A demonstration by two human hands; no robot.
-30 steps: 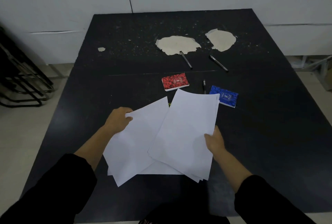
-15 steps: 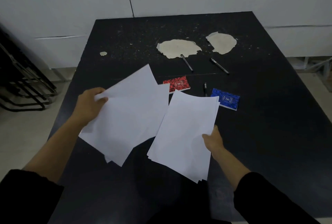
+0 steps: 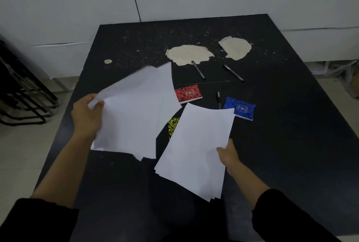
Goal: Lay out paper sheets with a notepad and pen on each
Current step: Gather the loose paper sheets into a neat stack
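My left hand point(image 3: 86, 116) grips the left edge of a white paper sheet point(image 3: 136, 109) lifted over the black table's point(image 3: 291, 135) left half. My right hand point(image 3: 228, 154) holds the right edge of a stack of white sheets point(image 3: 196, 148) near the middle front. A red notepad point(image 3: 188, 93) lies beyond the lifted sheet, partly hidden by it. A blue notepad point(image 3: 240, 108) lies right of the stack. A yellow notepad point(image 3: 173, 126) peeks out between the papers. Two pens point(image 3: 198, 70) point(image 3: 233, 72) lie further back, a third pen point(image 3: 219, 99) beside the blue notepad.
Two pale patches of peeled surface point(image 3: 189, 55) point(image 3: 236, 47) mark the table's far side, a small one point(image 3: 107, 61) at far left. Black metal frames point(image 3: 23, 94) stand on the floor to the left. A white wall runs behind.
My left hand has pulled a sheet away from the stack, leftward and further back. The yellow notepad has come into view between the papers. My right hand has kept the stack in place.
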